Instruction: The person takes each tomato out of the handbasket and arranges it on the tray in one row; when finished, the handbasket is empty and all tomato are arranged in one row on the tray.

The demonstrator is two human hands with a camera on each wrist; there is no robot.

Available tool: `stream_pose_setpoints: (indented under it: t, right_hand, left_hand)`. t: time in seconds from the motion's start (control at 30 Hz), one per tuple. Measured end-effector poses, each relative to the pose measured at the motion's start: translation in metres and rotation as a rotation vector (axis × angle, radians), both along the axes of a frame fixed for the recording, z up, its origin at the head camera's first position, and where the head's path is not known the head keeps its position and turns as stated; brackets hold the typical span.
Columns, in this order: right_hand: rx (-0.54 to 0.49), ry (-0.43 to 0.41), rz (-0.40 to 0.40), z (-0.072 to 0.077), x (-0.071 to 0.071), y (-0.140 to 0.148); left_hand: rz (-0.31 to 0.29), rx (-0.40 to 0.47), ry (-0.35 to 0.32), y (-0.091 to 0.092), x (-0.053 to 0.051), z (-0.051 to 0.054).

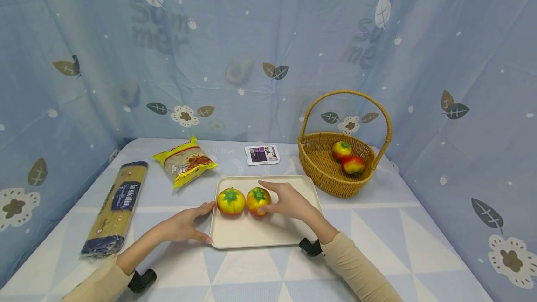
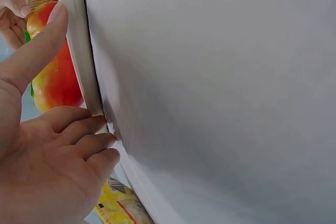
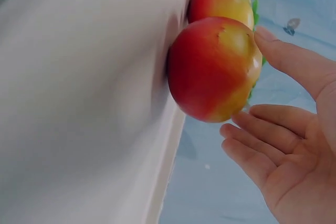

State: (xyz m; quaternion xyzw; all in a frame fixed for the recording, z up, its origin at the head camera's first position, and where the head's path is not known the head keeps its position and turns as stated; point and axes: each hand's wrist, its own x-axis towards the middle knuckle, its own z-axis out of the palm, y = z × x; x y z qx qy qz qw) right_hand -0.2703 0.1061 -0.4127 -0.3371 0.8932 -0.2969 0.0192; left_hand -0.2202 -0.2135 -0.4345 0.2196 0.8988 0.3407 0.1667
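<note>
Two yellow-red persimmon-like fruits with green tops, the left one [image 1: 230, 201] and the right one [image 1: 258, 201], sit side by side on a cream tray [image 1: 277, 236]. At the tray's left rim, my left hand [image 1: 183, 225] has its thumb and fingers spread, fingertips touching the edge. My right hand [image 1: 289, 202] reaches over the tray around the right fruit, its thumb at the near side and index finger at the far side. In the right wrist view, the hand [image 3: 294, 129] has loosely extended fingers, tips close against the fruit [image 3: 212, 69]; firm contact is unclear.
A wicker basket [image 1: 323, 171] with two similar fruits stands at the back right, its handle upright. Behind the tray lies a small white packet [image 1: 262, 154]. A yellow bag [image 1: 184, 161] and a long pasta pack [image 1: 115, 209] lie at the left. A patterned curtain hangs behind.
</note>
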Motion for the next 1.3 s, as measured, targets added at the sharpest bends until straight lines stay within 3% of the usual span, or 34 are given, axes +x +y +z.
stream_pose_setpoints:
  t: [0.4, 0.8, 1.3]
  right_hand:
    - [-0.003, 0.058, -0.009, 0.008, -0.003, 0.01]
    - [-0.03, 0.155, -0.065, 0.013, -0.006, 0.028]
    - [-0.061, 0.189, -0.155, 0.023, -0.019, 0.065]
  left_hand:
    - [0.004, -0.001, -0.009, 0.001, 0.0, 0.0]
    - [-0.003, -0.014, -0.007, 0.002, 0.002, 0.001]
    - [0.017, -0.014, -0.004, 0.001, 0.001, 0.001]
